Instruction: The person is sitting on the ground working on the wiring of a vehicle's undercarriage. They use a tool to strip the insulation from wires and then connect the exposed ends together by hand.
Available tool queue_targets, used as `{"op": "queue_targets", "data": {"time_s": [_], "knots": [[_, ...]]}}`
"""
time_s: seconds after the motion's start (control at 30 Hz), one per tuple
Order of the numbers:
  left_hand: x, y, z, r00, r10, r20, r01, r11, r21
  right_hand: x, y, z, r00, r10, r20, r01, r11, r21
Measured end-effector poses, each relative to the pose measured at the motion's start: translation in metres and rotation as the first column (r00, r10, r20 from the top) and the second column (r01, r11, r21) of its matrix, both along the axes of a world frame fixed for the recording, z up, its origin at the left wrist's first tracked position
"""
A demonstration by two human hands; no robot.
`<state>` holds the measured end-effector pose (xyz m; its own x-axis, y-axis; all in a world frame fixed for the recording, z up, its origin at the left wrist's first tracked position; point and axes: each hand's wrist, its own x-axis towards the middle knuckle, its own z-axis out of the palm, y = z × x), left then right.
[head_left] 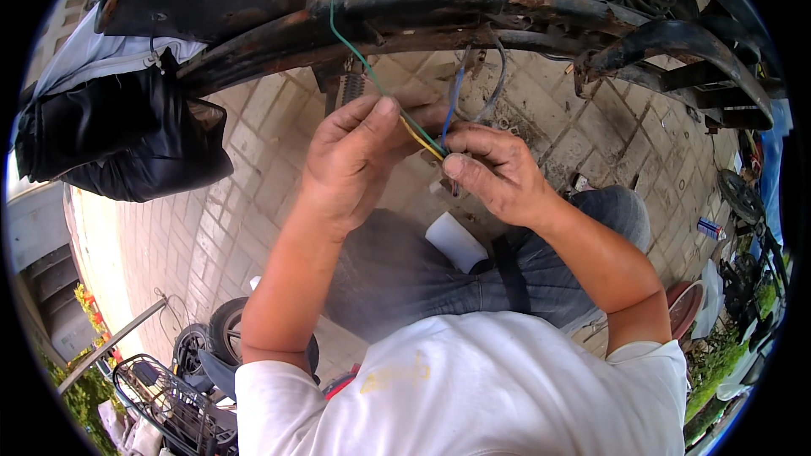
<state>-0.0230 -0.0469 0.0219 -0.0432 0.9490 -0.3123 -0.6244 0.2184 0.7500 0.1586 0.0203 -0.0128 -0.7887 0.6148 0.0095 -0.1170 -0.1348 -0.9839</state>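
Evidently, both hands were working with thin wires, held above the lap and below a rusty dark metal frame (pixel 405 10). Left hand (pixel 355 148): thumb pressed against the fingers, pinching the green wire (pixel 351 46) and apparently the yellow wire (pixel 422 137) too, contact partly hidden. Right hand (pixel 498 169): thumb and bent forefinger pinched the spot where green and yellow came together; the blue wire (pixel 458 89) ran down to those fingers, though whether it was gripped could not be told. The green wire curved up to the frame; a grey cable (pixel 502 76) hung beyond the right hand. Judged handling: light, flexible, slightly springy, insulation perhaps slippery under soiled fingertips, ends probably fragile under repeated bending. Best hold was judged to be the insulation just short of the meeting point, pinched lightly.
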Motion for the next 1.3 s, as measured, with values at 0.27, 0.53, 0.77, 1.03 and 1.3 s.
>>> {"op": "queue_targets", "data": {"time_s": [0.27, 0.53, 0.77, 1.03, 1.3], "knots": [[0.005, -0.007, -0.001, 0.970, 0.093, -0.225, -0.081, 0.995, 0.059, 0.000, 0.000, 0.007, 0.996, -0.031, 0.078, 0.036, 0.997, -0.062], [0.009, -0.012, -0.006, 0.929, 0.183, -0.322, -0.186, 0.982, 0.023, -0.004, -0.006, -0.006, 0.996, -0.091, -0.016, 0.091, 0.995, -0.045], [0.009, -0.010, -0.005, 0.906, 0.093, -0.412, -0.114, 0.993, -0.027, -0.008, -0.004, 0.001, 0.989, -0.116, 0.089, 0.110, 0.992, 0.067], [0.010, -0.006, -0.015, 0.945, 0.197, -0.263, -0.185, 0.980, 0.071, -0.004, -0.009, 0.015, 0.969, -0.231, 0.086, 0.244, 0.947, -0.210], [0.008, -0.003, -0.021, 0.938, 0.267, -0.221, -0.251, 0.963, 0.101, -0.008, -0.010, 0.008, 0.969, -0.241, 0.059, 0.248, 0.929, -0.276]]}}
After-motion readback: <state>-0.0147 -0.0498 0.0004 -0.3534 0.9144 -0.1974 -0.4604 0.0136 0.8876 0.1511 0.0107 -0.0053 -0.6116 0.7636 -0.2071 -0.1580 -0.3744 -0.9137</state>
